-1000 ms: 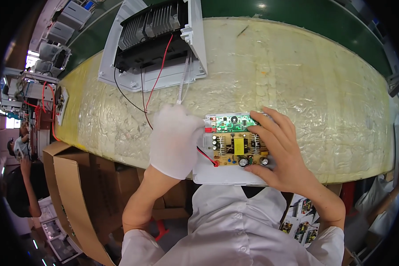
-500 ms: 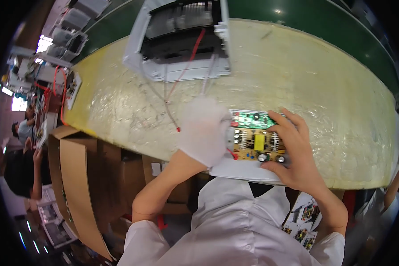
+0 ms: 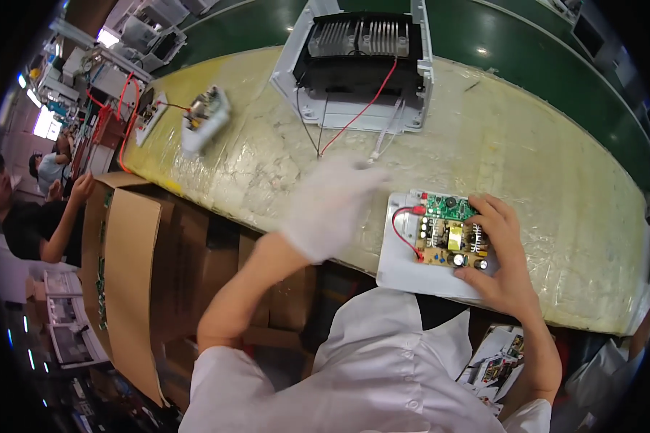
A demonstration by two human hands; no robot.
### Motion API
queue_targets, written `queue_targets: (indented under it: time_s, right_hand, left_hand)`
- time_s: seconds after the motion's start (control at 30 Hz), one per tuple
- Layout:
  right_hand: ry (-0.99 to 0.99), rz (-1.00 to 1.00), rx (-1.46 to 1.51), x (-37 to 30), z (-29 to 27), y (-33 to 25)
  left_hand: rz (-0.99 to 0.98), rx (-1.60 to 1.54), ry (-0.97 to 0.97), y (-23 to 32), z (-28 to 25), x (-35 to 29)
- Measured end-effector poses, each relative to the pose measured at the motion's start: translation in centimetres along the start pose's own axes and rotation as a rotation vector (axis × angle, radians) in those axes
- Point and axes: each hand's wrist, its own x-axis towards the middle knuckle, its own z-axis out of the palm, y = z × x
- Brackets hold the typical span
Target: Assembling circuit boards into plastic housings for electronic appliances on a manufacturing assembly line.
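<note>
A white plate point(image 3: 396, 270) at the table's near edge carries a small green circuit board point(image 3: 448, 208) and a larger tan circuit board point(image 3: 440, 256) with a yellow transformer. A red wire point(image 3: 395, 229) loops along their left side, joining the two boards. My bare right hand point(image 3: 502, 252) grips the boards from the right, fingertips on the green one and thumb by the black capacitors. Left of the plate, touching none of it, hovers my white-gloved left hand point(image 3: 328, 206); motion smears its fingers. Beyond it stands a white housing point(image 3: 354, 119) with a finned metal heater point(image 3: 361, 40) and trailing red and dark wires.
Another white plate with a circuit board point(image 3: 206, 119), blurred, is at the table's far left, beside a similar assembly point(image 3: 150, 119). An open cardboard box point(image 3: 133, 245) stands below the left edge. A co-worker point(image 3: 36, 216) is at far left. More board assemblies point(image 3: 498, 364) lie below, at right.
My left hand has come away from the boards, leftward, uncovering the looped red wire. My right hand keeps its grip. A blurred plate with a board has appeared at far left. The whole view has shifted.
</note>
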Motion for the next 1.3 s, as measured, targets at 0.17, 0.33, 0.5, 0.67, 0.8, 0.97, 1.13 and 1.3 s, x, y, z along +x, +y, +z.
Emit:
queue_targets:
  time_s: [0.17, 0.33, 0.5, 0.67, 0.8, 0.97, 1.13, 1.3]
  right_hand:
    - [-0.042, -0.052, 0.014, -0.3, -0.6, -0.1]
    - [-0.072, -0.072, 0.011, 2.0, 1.4, -0.7]
    - [-0.064, -0.121, 0.038, 4.8, 1.4, -2.9]
    - [0.048, -0.256, -0.027, 9.3, 4.0, -5.4]
    - [-0.042, -0.227, -0.002, 11.8, 5.3, -5.3]
    - [-0.056, -0.346, -0.076, 13.0, 5.6, -4.3]
    - [-0.034, -0.535, -0.344, 14.0, 5.4, -3.7]
    - [-0.081, -0.3, -0.113, 9.4, 1.6, -2.7]
  left_hand:
    - [0.064, 0.255, -0.189, -2.8, -4.9, -1.9]
    - [0.001, 0.235, -0.096, -3.1, -2.6, -2.1]
    - [0.052, 0.092, 0.196, -1.8, -0.6, -1.9]
    - [0.092, 0.081, 0.262, -1.4, 0.4, -1.3]
    - [0.117, 0.072, 0.327, -1.6, 0.9, -1.0]
    - [0.064, 0.089, 0.209, -2.5, 0.2, -1.0]
    - [-0.261, -0.118, 0.001, -2.4, -0.8, 0.7]
    - [-0.268, -0.16, -0.019, -4.0, -0.4, -0.4]
